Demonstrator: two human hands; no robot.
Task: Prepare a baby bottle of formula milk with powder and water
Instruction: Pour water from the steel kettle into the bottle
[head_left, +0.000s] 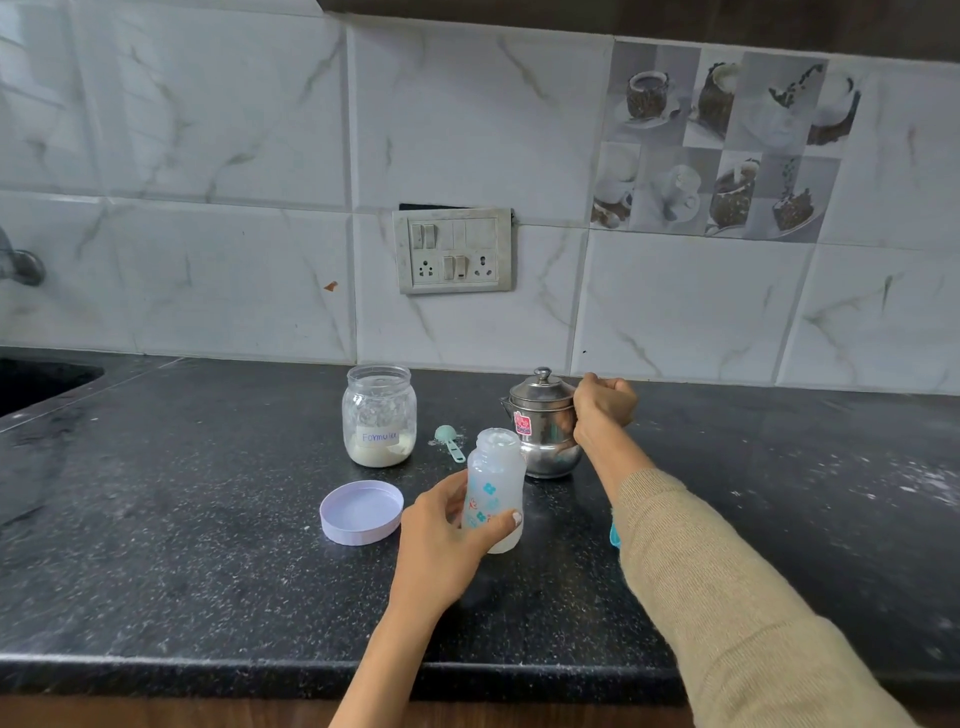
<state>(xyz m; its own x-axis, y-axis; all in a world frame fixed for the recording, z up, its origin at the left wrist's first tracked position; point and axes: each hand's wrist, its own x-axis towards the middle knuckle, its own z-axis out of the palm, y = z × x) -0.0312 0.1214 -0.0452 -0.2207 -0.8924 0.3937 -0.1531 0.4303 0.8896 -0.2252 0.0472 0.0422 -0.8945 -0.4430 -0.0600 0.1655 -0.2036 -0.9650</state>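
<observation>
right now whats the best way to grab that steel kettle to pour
Take the steel kettle by the handle on its right side, coming in from the right, as the right hand already does. The spout points left toward the baby bottle held by the left hand, so a right-side grip should tip it toward the open neck. Its lid knob would probably be too small for pouring.

Left hand gripping open baby bottle, right hand curled at steel kettle handle, formula jar beside

Shiny steel kettle; frosted plastic bottle.
</observation>
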